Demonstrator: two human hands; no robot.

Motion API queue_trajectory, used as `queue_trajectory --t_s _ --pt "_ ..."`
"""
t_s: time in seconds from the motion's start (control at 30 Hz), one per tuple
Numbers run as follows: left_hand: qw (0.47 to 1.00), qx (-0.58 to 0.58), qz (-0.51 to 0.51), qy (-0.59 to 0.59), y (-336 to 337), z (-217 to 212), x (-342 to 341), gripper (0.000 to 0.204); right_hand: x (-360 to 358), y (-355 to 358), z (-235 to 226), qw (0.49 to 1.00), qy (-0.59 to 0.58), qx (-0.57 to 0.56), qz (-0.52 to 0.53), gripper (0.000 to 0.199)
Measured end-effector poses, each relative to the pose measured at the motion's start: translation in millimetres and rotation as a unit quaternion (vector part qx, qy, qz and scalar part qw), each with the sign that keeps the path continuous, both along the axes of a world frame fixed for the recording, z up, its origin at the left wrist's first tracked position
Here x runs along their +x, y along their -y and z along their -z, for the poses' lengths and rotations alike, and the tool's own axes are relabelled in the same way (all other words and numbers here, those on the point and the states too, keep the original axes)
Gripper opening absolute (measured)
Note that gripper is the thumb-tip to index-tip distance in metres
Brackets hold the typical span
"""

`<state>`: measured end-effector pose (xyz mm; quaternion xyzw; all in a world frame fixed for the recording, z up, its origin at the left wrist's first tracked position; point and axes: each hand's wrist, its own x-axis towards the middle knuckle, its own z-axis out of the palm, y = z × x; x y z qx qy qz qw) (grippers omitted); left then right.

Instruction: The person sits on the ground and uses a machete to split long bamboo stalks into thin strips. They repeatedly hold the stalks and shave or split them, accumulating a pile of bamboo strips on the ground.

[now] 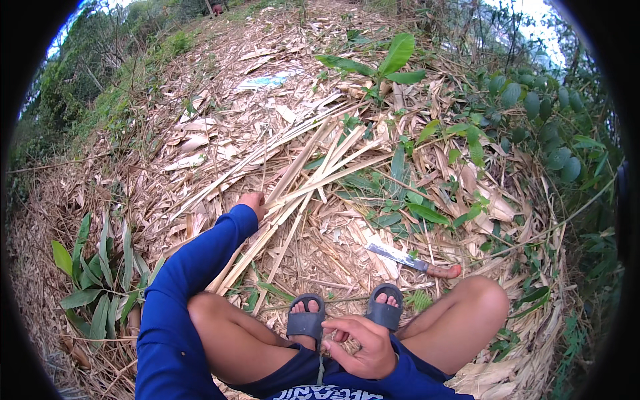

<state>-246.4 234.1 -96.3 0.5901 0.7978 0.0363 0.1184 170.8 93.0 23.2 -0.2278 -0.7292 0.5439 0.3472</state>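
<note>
My left hand (253, 203) reaches forward at the end of a blue sleeve, its fingers curled down beside a pile of long, pale split strips (309, 181). They look like split bamboo or cane. Whatever it grips is hidden behind the hand. Over my lap, my right hand (365, 347) has bent fingers, the index finger and thumb pointing left. A thin dark cord (321, 370) hangs just below its thumb; I cannot make out whether the fingers hold anything. A large knife (399, 256) with a wooden handle lies on the ground in front of my right foot.
Dry husks and leaf litter (193, 143) cover the slope. Both my feet, in dark sandals (306, 323), rest before me between my bent knees. Green leafy plants (100, 287) grow at the left, with bushes (560, 127) along the right. A pale blue piece (270, 81) lies farther uphill.
</note>
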Motion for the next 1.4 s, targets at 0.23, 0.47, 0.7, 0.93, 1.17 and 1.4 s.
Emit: queue_trajectory --t_s 0.23,0.47,0.7,0.93,1.17,1.4 --pt "0.868 0.256 0.145 -0.4 -6 -135 2 0.018 158 -74 -61 0.886 -0.282 0.106 0.352 0.038" --pt "0.751 0.38 0.252 -0.478 5 -159 44 0.018 235 -202 169 0.896 0.158 -0.096 0.404 0.039" --pt "0.698 0.426 0.264 -0.512 23 -153 47 0.01 173 -172 285 0.797 0.503 0.232 0.242 0.051" --pt "0.724 0.427 0.23 -0.491 13 -160 49 0.005 177 -181 286 0.778 0.571 0.162 0.206 0.049" --pt "0.734 0.426 0.222 -0.481 -34 -175 71 0.007 212 -198 274 0.831 0.495 0.023 0.253 0.048" --pt "0.674 0.511 0.259 -0.466 -52 -196 127 0.012 112 -226 -46 0.936 0.179 0.149 0.263 0.085"
